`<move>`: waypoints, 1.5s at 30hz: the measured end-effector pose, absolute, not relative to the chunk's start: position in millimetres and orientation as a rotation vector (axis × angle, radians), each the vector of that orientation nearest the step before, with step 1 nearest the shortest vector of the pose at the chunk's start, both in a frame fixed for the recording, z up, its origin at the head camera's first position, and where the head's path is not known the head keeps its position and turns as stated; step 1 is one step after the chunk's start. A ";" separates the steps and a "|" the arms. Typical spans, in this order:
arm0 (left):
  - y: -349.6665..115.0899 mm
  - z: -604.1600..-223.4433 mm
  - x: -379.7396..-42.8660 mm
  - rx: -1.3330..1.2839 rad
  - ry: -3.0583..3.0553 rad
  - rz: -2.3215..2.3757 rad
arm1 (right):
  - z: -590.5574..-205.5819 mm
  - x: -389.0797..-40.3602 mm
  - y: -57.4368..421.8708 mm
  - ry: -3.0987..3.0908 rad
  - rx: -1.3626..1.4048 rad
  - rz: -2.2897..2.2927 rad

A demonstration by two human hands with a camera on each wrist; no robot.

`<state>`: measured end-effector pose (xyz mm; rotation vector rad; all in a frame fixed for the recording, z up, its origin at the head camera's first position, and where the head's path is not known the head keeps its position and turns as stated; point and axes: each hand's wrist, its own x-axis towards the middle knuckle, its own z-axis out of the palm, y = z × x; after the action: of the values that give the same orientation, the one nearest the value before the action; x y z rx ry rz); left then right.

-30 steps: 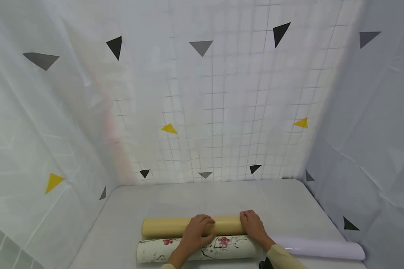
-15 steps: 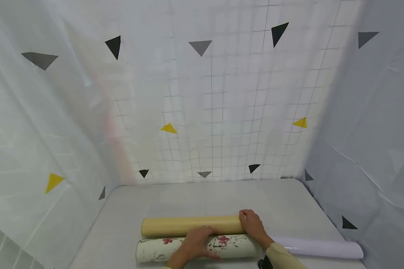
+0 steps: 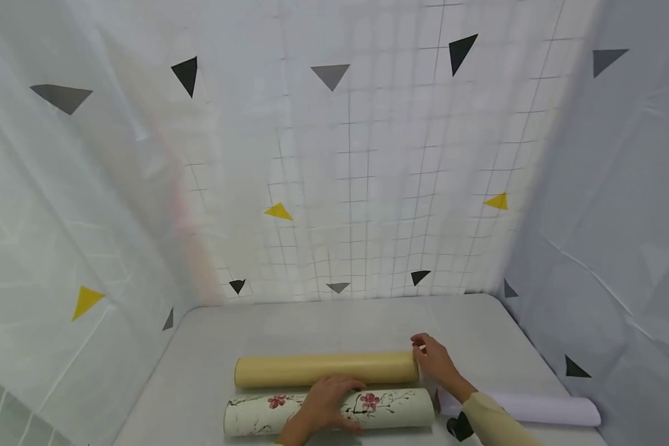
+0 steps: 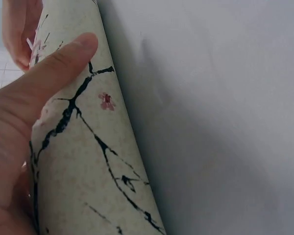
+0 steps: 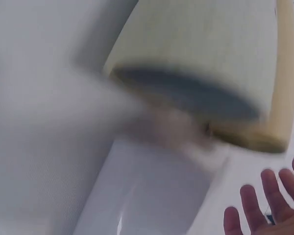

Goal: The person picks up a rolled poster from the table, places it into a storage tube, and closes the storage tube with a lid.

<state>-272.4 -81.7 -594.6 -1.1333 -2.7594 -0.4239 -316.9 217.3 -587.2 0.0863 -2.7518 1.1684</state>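
And there was the left hand (image 3: 324, 404), laid across the middle of the flowered roll (image 3: 396, 409), gripping it from above, thumb down the near side and fingers reaching over towards the far edge. That roll lay lengthwise on the pale table (image 3: 334, 325), near its front, dark branches and pink blossoms showing on both sides of the grip. Just behind it, nearly parallel, lay the yellow roll (image 3: 326, 370), plain and glossy. Over at its right end, the right hand (image 3: 437, 365)! Fingers apart and loosely bent, nothing held, poised right by that end; from where I stood I couldn't tell whether a fingertip touched it. A cream sleeve (image 3: 496, 421) ran back from that wrist, a black object (image 3: 459, 426) beside it, and the forearm crossed above the shiny white roll (image 3: 546, 409), which stretched out to the right, its left end close to the flowered roll's right end. Behind all this rose a whitish hanging sheet (image 3: 334, 155), dotted with black, grey and yellow triangles, gridlines showing through it.
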 end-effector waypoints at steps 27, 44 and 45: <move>-84.5 -601.2 -281.3 -1.113 -2.900 -0.362 | -589.2 -286.1 321.6 -3.145 0.805 1.241; -79.0 -602.7 -278.1 -1.085 -2.841 -0.379 | -584.4 -294.4 304.6 -3.151 0.957 1.088; -78.6 -602.5 -277.6 -1.076 -2.833 -0.380 | -583.5 -293.3 302.8 -3.150 0.952 1.081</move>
<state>-277.6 -78.6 -602.5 -1.0757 -2.8327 -0.3805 -293.3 302.8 -583.5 0.9520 -3.1496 1.0808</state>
